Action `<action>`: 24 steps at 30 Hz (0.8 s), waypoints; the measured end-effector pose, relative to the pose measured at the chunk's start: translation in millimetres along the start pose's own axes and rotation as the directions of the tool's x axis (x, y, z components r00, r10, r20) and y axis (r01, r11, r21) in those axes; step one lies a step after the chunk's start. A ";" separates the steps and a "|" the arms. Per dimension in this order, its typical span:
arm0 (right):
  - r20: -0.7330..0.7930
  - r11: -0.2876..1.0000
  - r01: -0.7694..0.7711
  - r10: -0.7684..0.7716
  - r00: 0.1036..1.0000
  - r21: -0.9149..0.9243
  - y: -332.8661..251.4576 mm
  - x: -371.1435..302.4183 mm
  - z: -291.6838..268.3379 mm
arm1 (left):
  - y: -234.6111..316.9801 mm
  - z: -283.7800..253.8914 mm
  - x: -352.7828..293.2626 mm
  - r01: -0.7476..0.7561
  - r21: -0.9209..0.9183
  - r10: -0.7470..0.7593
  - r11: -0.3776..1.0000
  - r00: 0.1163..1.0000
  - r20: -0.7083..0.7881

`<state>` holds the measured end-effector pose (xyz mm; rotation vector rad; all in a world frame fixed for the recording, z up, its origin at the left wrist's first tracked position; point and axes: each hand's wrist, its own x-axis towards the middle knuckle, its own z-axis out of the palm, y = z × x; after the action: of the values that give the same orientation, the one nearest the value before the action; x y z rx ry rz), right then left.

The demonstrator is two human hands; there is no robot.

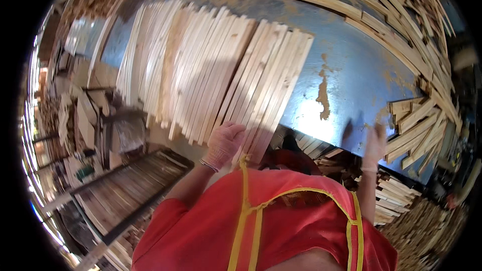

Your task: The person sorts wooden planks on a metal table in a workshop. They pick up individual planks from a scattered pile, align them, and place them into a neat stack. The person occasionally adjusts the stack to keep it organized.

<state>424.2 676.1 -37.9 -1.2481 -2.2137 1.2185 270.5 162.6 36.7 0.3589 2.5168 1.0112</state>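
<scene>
A wide row of pale wooden strips (201, 70) lies side by side on the blue metal-topped table (346, 70). At the near ends of these strips is my left hand (226, 143), in a pale glove. Its fingers are curled closed, and what they hold, if anything, is hidden. My right hand (374, 145), also gloved, is over the table's near right part, apart from the row. Motion blurs it, but its fingers look stretched out, with no object visible in them. Beside it is a heap of short wooden pieces (414, 130).
Long curved offcuts (321, 2) run along the table's far and right sides. A dark metal frame rack (135, 190) stands at the lower left. Stacked wood (394, 195) sits below the table at the right, and wood scraps (83, 120) lie at the left.
</scene>
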 end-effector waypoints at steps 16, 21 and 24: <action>0.666 0.994 0.024 -0.092 0.740 0.111 -163.0 -88.3 229.4 | -47.0 57.0 -83.2 0.494 -0.796 -0.318 -0.351 0.736 0.597; 0.679 0.991 0.001 -0.092 0.728 0.134 -163.0 -90.2 228.5 | -47.7 49.1 -78.4 0.541 -0.730 -0.278 -0.418 0.688 0.670; 0.703 0.994 -0.008 -0.074 0.707 0.113 -172.3 -88.8 222.1 | -47.8 55.2 -88.9 0.555 -0.792 -0.300 -0.256 0.733 0.611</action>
<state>243.1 444.4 -18.4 -0.7392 -2.5875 2.0371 370.3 128.5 -9.2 -0.8815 0.7869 1.9390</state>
